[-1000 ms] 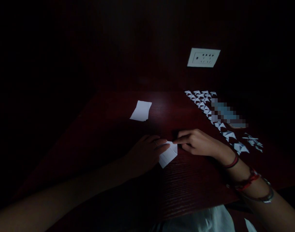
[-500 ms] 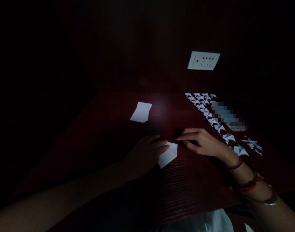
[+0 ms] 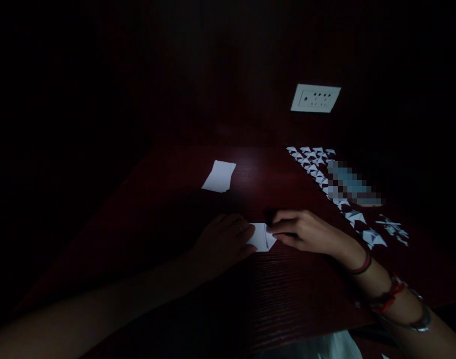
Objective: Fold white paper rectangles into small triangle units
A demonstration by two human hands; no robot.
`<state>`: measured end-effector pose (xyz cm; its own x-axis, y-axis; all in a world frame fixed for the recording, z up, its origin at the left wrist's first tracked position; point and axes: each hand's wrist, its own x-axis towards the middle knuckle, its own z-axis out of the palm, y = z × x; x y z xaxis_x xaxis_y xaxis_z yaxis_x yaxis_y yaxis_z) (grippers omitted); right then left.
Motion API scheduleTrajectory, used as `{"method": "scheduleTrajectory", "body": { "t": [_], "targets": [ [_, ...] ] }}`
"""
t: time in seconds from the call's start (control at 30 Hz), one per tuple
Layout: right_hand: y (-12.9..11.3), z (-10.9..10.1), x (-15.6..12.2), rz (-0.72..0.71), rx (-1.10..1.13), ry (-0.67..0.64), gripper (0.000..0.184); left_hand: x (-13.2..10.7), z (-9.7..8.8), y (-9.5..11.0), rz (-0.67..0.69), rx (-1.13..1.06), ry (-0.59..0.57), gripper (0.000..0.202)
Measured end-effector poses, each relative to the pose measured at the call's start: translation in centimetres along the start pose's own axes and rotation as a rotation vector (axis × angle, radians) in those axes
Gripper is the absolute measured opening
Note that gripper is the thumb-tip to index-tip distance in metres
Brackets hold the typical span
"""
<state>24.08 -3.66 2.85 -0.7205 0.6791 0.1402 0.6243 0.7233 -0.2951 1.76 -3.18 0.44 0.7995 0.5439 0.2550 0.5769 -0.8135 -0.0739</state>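
Note:
A small piece of folded white paper [image 3: 258, 237] lies on the dark red table between my hands. A crease runs down its right part, and its right end comes to a point. My left hand [image 3: 228, 239] grips the paper's left end, fingers on top and thumb at the near edge; that end is hidden under the hand. At the pointed right end, my right hand [image 3: 306, 230] pinches the paper between thumb and fingers.
Beyond my hands lies a stack of white paper sheets [image 3: 219, 176]. Rows of small folded paper pieces [image 3: 314, 167] run along the right. Beside them are a pixelated phone-like object [image 3: 351, 182] and paper scraps [image 3: 393, 229]. A socket plate [image 3: 316, 98] is on the wall.
The paper has turned so its edges lie more level. My right hand has moved down and left onto its right end. My left fingers have drawn in around its left end.

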Motion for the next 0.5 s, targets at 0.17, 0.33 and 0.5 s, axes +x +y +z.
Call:
{"method": "scheduleTrajectory", "body": {
  "t": [0.17, 0.33, 0.5],
  "targets": [
    [-0.2, -0.1, 0.0, -0.056, 0.128, -0.041, 0.020, -0.1, 0.2, -0.5, -0.007, 0.042, 0.011, 0.017],
    [0.0, -0.2, 0.2, -0.059, 0.195, -0.046, 0.019, -0.3, 0.2, -0.4, 0.005, 0.040, 0.026, 0.017],
    [0.8, -0.1, 0.4, 0.086, 0.184, 0.085, 0.023, -0.3, 0.7, -0.3, 0.073, -0.033, 0.040, 0.033]
  ]
}}
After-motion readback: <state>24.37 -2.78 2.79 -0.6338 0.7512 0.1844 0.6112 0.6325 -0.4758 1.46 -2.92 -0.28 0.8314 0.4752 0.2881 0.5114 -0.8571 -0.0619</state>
